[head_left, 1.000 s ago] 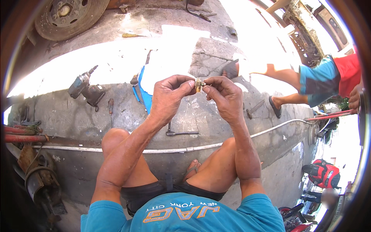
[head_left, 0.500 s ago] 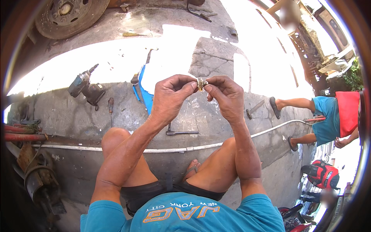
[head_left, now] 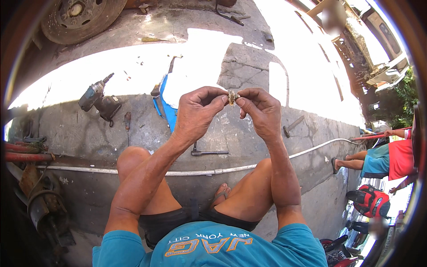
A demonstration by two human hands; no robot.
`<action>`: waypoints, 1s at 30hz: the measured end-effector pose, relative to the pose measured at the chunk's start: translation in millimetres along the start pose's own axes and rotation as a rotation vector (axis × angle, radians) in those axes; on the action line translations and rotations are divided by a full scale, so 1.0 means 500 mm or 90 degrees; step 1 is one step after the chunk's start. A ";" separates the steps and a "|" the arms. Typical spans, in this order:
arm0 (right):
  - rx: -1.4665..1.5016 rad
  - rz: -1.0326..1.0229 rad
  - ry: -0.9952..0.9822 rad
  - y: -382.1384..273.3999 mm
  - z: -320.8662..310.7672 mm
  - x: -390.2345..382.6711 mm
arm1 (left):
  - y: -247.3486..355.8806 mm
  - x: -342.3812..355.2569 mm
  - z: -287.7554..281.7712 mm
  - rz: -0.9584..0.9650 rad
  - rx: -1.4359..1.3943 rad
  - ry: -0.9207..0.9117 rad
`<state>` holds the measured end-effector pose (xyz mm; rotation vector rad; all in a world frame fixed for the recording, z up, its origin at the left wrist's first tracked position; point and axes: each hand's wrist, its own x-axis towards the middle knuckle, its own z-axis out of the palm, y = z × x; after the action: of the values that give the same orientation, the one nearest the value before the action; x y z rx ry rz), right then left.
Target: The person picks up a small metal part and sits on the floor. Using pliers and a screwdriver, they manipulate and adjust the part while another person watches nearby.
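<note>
Both my hands are raised in front of me and meet at a small brassy metal part [head_left: 232, 97], too small to tell its kind. My left hand [head_left: 198, 107] pinches its left side between thumb and forefinger. On the other side, the thumb and fingertips of my right hand [head_left: 259, 108] grip it too. Below them on the concrete lies a dark ratchet wrench [head_left: 210, 152]. Beyond my left wrist a blue sheet [head_left: 169, 107] is spread, partly hidden by that hand. A hammer [head_left: 293, 126] rests to the right of my right hand.
A cordless impact wrench [head_left: 92, 94] and a screwdriver [head_left: 127, 121] lie at left. A white hose [head_left: 178, 172] crosses the floor before my feet. A wheel [head_left: 75, 18] stands far left. At right are a person in blue shorts [head_left: 376, 161] and a red motorcycle [head_left: 371, 201].
My hands and the metal part have barely moved. The person at the right has stepped away from the hammer, bringing the feet closer together.
</note>
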<state>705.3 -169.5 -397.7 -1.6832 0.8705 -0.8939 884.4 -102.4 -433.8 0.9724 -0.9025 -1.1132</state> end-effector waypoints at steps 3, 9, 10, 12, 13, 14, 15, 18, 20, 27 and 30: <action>0.015 0.003 -0.002 0.001 -0.001 0.001 | 0.000 0.000 0.001 0.000 0.012 0.003; 0.039 0.014 0.001 -0.001 0.000 0.001 | -0.002 -0.003 0.003 0.018 0.036 0.012; 0.035 0.015 0.002 -0.002 0.000 0.002 | -0.003 -0.003 0.003 0.024 0.037 0.010; 0.025 0.017 0.004 -0.004 0.000 0.002 | -0.005 -0.003 0.003 0.037 0.038 0.006; 0.023 0.018 0.005 -0.005 0.000 0.002 | -0.004 -0.003 0.004 0.039 0.031 0.002; 0.022 0.020 0.006 -0.005 0.000 0.002 | -0.004 -0.004 0.005 0.040 0.024 -0.001; 0.020 0.022 0.007 -0.005 0.000 0.001 | -0.003 -0.004 0.005 0.041 0.018 -0.004; 0.013 0.020 0.006 -0.003 0.002 0.001 | -0.003 -0.004 0.005 0.061 0.019 -0.001; -0.014 0.015 0.003 0.000 0.000 -0.001 | -0.003 -0.005 0.007 0.062 0.021 -0.005; -0.177 -0.039 -0.029 -0.004 -0.002 -0.001 | -0.009 -0.003 0.006 0.069 0.045 -0.021; -0.260 -0.073 -0.025 -0.010 -0.003 0.001 | -0.006 -0.001 0.007 0.050 0.025 -0.031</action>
<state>705.0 -169.4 -392.4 -2.1132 0.9855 -0.7922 880.1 -102.8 -435.6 0.9372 -0.9972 -1.0610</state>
